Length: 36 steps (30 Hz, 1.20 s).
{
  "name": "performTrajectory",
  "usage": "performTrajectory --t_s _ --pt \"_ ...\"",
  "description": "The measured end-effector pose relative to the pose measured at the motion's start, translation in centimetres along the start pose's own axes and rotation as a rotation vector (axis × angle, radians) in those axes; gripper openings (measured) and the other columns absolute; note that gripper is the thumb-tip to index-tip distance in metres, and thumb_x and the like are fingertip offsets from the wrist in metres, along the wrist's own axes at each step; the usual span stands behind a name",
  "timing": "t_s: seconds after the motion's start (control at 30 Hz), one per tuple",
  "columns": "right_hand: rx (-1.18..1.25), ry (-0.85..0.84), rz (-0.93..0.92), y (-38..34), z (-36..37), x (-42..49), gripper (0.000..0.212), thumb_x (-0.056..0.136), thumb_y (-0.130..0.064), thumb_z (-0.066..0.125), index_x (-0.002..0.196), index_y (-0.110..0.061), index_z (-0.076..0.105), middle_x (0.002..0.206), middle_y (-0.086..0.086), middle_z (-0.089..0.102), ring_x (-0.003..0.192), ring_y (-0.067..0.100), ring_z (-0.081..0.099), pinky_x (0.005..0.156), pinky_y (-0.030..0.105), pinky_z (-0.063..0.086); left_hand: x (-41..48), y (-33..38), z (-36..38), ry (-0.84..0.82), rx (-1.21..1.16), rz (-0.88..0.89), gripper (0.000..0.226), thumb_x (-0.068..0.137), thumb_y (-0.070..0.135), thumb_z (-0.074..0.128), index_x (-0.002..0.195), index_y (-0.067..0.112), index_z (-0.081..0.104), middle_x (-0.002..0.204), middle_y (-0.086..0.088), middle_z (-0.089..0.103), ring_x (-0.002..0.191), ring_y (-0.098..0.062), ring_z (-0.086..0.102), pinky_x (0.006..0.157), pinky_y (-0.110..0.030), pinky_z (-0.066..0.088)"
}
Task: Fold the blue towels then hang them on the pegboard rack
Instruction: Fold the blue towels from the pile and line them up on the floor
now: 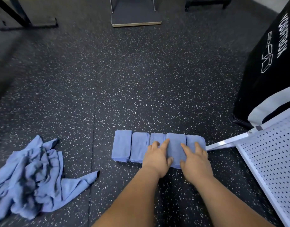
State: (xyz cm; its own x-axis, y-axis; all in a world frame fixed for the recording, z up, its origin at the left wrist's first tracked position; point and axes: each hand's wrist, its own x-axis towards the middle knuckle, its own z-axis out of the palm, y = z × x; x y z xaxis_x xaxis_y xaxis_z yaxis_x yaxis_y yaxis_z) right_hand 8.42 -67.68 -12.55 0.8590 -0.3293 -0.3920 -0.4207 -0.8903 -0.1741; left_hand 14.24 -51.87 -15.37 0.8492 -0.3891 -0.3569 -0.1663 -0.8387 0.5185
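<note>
Speckled floor (141, 87): towel heap (31, 177), pegboard rack (272, 161).

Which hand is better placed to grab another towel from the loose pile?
Left, probably. The loose pile lies on the floor to the left, and the left hand is nearer to it. The right hand would have to cross over.

Five folded towels (157, 147) lie side by side in a row on the floor (124, 87), lower centre. The towel heap (31, 182) sits lower left; the pegboard (275, 163) lower right, touching the row's right end.
</note>
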Motion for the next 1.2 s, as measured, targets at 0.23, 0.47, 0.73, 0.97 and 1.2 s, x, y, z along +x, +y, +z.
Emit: performTrajectory --t_s 0.23,0.47,0.73,0.97,1.2 --pt "-0.005 -0.003 -0.057 -3.6 -1.2 -3.2 0.067 0.103 -0.044 0.055 0.164 -0.031 0.029 0.173 0.009 0.005 0.155 0.035 0.014 0.121 0.047 0.035 -6.8 -3.1 -2.9 0.048 -0.044 -0.133 0.079 0.100 0.046 0.062 0.166 0.030 0.022 0.155 -0.008 0.037 0.143 -0.034 0.039 0.118 -0.047 0.039" --pt "-0.033 -0.087 -0.226 -10.6 -1.2 -7.1 0.063 0.103 -0.047 0.054 0.161 -0.031 0.036 0.168 0.011 0.021 0.151 0.036 0.026 0.117 0.045 0.040 -15.2 -9.0 -7.6 0.073 0.118 -0.270 0.071 0.101 0.048 0.062 0.161 0.028 0.030 0.153 -0.012 0.039 0.137 -0.037 0.040 0.113 -0.047 0.041" --pt "-0.126 -0.191 -0.457 -20.3 0.4 -12.9 0.063 0.103 -0.049 0.055 0.161 -0.032 0.035 0.164 0.009 0.030 0.147 0.034 0.034 0.116 0.042 0.041 -26.5 -17.7 -11.7 0.139 0.132 -0.470 0.067 0.101 0.048 0.060 0.159 0.028 0.032 0.151 -0.010 0.040 0.137 -0.036 0.041 0.111 -0.049 0.043" --pt "-0.196 -0.260 -0.649 -29.3 3.2 -17.8 0.064 0.104 -0.046 0.054 0.163 -0.031 0.032 0.164 0.010 0.027 0.147 0.036 0.034 0.116 0.045 0.041 -34.4 -24.0 -13.0 0.212 0.069 -0.610 0.073 0.102 0.045 0.060 0.164 0.029 0.026 0.155 -0.009 0.037 0.142 -0.034 0.036 0.113 -0.048 0.043" --pt "-0.250 -0.328 -0.774 -34.7 7.8 -20.4 0.061 0.105 -0.041 0.053 0.162 -0.033 0.032 0.166 0.006 0.022 0.148 0.031 0.029 0.115 0.047 0.042 -36.1 -28.8 -12.0 0.188 0.049 -0.677 0.069 0.102 0.046 0.059 0.161 0.030 0.028 0.148 -0.009 0.038 0.133 -0.033 0.041 0.108 -0.048 0.047"
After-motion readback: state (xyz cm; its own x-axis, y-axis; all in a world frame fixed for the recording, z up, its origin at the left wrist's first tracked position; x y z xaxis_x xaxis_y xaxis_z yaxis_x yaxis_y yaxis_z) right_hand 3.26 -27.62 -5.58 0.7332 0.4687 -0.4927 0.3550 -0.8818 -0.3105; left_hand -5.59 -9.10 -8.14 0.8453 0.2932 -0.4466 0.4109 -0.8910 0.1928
